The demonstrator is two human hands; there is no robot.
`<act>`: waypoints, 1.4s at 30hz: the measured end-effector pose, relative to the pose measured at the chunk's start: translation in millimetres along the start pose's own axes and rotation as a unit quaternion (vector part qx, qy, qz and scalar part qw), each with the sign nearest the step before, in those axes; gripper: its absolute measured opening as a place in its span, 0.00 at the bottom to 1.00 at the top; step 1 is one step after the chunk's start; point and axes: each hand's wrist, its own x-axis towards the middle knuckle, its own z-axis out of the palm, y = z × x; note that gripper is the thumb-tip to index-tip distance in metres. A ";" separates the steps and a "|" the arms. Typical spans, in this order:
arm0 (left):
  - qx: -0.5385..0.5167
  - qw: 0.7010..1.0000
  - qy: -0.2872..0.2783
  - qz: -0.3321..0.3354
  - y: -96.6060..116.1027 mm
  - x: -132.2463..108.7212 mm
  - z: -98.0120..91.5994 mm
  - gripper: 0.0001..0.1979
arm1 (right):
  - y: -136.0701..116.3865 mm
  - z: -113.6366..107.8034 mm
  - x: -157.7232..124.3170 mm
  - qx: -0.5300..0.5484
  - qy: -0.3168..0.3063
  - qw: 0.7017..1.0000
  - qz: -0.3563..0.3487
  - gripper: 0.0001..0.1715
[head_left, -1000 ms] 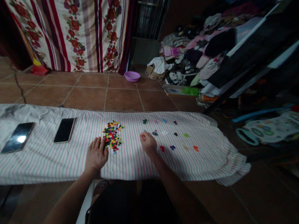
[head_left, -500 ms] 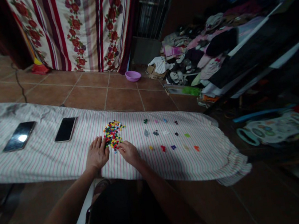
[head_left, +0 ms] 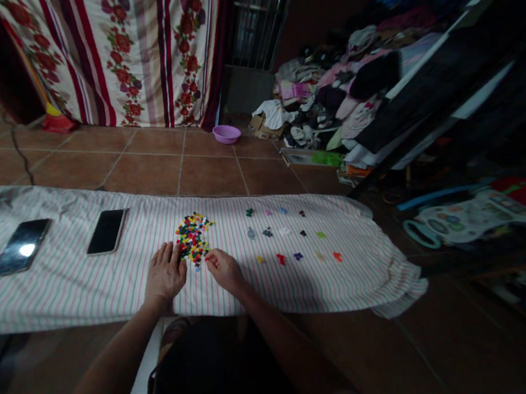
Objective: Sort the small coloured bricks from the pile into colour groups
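A pile of small, multicoloured plastic pieces (head_left: 193, 235) lies on the striped cloth (head_left: 236, 291). My left hand (head_left: 165, 274) rests flat at the pile's left edge, fingers stretched out and touching it. At the pile's lower right, my right hand (head_left: 224, 270) is closed in a pinch, with a small red piece (head_left: 207, 258) showing at the fingertips. To the right are little groups sorted by colour, among them a red group (head_left: 281, 259), a yellow group (head_left: 260, 259), a purple group (head_left: 298, 256), an orange group (head_left: 337, 256) and a dark green group (head_left: 249, 212).
Two phones lie left of the pile: a dark phone (head_left: 107, 232) and a larger, glare-lit phone (head_left: 21, 247). Beyond the table are a purple basin (head_left: 227, 134) on the tiled floor, a flowered curtain (head_left: 137, 52) and heaped clothes (head_left: 327, 95).
My right hand has drawn slightly away from the pile to the right, the red piece at its fingertips. My left hand stays at the pile's edge. The whole view has shifted a little.
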 end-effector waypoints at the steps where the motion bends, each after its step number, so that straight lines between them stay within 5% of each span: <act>1: 0.001 1.000 0.001 -0.001 0.0 0.0 0.1 0.27 | 1.4 -0.2 -0.3 0.015 0.004 1.000 0.007 0.07; 14: 0.019 1.000 -0.017 0.003 1.4 1.4 -4.5 0.27 | 15.4 -23.8 -3.8 0.027 0.054 0.998 0.028 0.12; 20: 0.030 0.999 -0.014 0.007 1.4 0.9 -3.6 0.27 | 30.0 -62.0 -12.1 0.009 0.151 0.987 0.061 0.12; 29: 0.011 1.000 -0.008 0.004 1.0 1.4 -3.1 0.27 | 85.0 -115.5 -52.2 -0.058 0.269 0.952 0.133 0.15; 42: 0.000 1.000 0.004 -0.002 0.2 0.5 -0.3 0.26 | 113.5 -108.3 -77.0 -0.121 0.259 0.953 0.104 0.14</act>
